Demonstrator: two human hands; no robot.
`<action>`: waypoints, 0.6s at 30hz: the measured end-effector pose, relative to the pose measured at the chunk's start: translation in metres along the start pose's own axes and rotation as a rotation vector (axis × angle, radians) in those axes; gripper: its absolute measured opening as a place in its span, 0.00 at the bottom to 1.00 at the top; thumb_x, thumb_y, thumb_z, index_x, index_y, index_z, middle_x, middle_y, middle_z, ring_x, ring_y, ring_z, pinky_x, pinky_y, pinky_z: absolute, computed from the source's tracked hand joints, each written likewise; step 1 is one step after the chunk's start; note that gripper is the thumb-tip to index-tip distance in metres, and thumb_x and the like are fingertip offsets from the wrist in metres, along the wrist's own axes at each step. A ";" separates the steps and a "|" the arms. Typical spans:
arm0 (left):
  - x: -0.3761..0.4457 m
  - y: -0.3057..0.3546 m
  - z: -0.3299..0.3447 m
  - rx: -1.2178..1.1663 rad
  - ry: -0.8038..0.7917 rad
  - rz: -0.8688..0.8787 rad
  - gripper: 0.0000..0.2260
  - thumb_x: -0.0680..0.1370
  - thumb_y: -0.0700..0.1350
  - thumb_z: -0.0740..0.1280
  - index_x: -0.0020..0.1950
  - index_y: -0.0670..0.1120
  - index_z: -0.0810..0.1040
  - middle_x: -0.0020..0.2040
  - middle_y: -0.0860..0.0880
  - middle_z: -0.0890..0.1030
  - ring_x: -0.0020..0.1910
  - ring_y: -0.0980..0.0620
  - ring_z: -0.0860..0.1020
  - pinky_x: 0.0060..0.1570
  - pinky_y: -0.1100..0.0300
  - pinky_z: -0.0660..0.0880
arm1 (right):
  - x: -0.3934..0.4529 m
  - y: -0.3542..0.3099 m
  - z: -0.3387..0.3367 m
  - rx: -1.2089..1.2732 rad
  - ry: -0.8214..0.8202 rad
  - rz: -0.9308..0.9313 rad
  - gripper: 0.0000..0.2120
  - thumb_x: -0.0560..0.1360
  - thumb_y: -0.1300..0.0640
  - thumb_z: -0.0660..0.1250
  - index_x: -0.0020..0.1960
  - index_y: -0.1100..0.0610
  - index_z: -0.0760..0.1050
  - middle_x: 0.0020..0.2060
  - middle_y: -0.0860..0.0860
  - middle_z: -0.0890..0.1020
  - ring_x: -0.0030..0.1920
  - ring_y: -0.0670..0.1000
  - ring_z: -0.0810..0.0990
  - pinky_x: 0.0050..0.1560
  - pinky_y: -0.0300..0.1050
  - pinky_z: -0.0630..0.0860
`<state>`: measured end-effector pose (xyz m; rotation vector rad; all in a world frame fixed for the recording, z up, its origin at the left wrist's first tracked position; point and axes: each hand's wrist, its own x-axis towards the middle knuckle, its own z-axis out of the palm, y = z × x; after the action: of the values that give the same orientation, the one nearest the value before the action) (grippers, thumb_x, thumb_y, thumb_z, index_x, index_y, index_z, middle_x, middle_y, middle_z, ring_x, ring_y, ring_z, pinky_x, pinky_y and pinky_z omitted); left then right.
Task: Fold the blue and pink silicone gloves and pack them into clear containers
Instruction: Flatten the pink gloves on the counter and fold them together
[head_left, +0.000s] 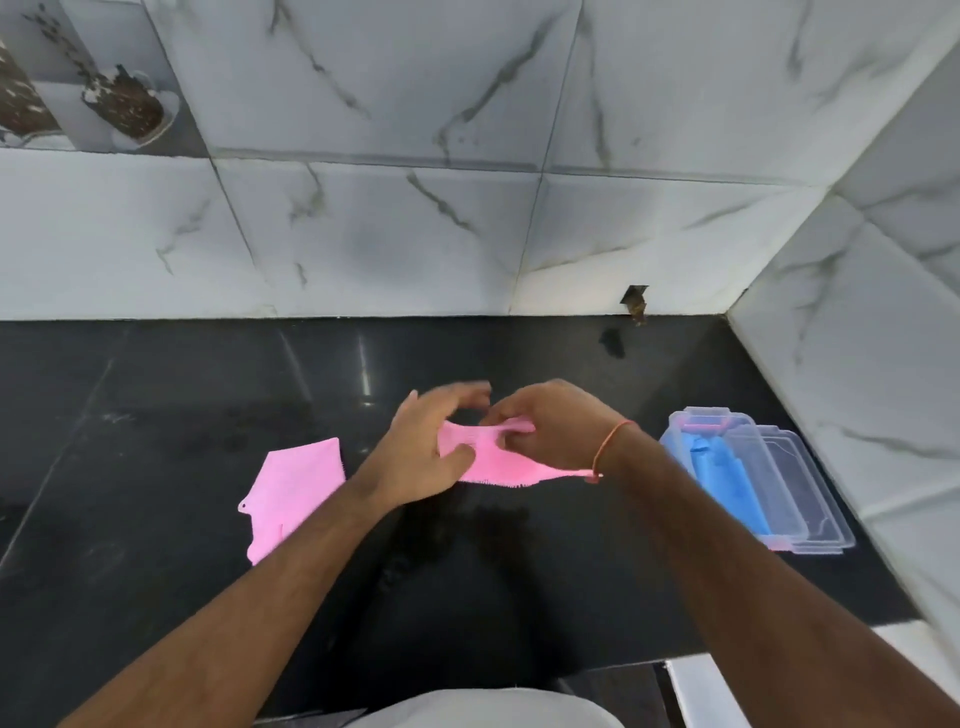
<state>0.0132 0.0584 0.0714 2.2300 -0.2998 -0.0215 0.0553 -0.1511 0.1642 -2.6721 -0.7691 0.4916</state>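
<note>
Folding is what's going on here: one pink glove (493, 457) is held just above the black tabletop (156, 415), mid scene, with both hands on it. The left hand (431, 447) has its grip curled round the glove's left end, thumb pinching from below. The right hand (550, 431) pinches the far right edge with bent fingers. So both grips are closed on the same glove.

To do this fold well, I'd say line up the edges before pressing flat, and keep the bristly side tucked inward so it doesn't spring open. Silicone probably bounces back, so hold the crease firmly until it goes in the box.

Count-wise: two pink gloves, the held one and a second pink glove (291, 493) lying flat to the left. At least one blue glove (722, 478) sits packed in the clear containers (810, 499) on the right; looks like a stack of three or so, hard to say exactly.
</note>
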 end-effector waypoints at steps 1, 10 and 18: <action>0.004 0.005 -0.001 0.041 -0.089 0.037 0.28 0.76 0.47 0.74 0.76 0.58 0.77 0.70 0.63 0.80 0.66 0.68 0.77 0.84 0.43 0.63 | -0.003 0.002 -0.011 -0.006 0.008 -0.008 0.12 0.80 0.52 0.69 0.60 0.43 0.87 0.55 0.42 0.88 0.55 0.48 0.83 0.61 0.46 0.78; 0.019 0.034 0.019 0.183 0.153 0.173 0.16 0.83 0.51 0.75 0.70 0.52 0.87 0.57 0.56 0.87 0.42 0.64 0.79 0.45 0.71 0.74 | -0.011 0.052 -0.036 0.326 0.199 0.053 0.12 0.75 0.54 0.79 0.57 0.49 0.86 0.49 0.42 0.87 0.51 0.42 0.85 0.57 0.34 0.77; 0.025 0.041 0.015 -0.444 -0.228 -0.123 0.10 0.79 0.50 0.65 0.45 0.52 0.86 0.42 0.55 0.85 0.41 0.55 0.83 0.42 0.60 0.80 | -0.010 0.069 -0.012 0.516 0.014 0.148 0.13 0.78 0.42 0.75 0.59 0.46 0.86 0.52 0.42 0.88 0.54 0.43 0.86 0.57 0.42 0.80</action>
<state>0.0271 0.0166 0.0958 1.8008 -0.2515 -0.3748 0.0831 -0.2147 0.1500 -2.2508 -0.3723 0.6111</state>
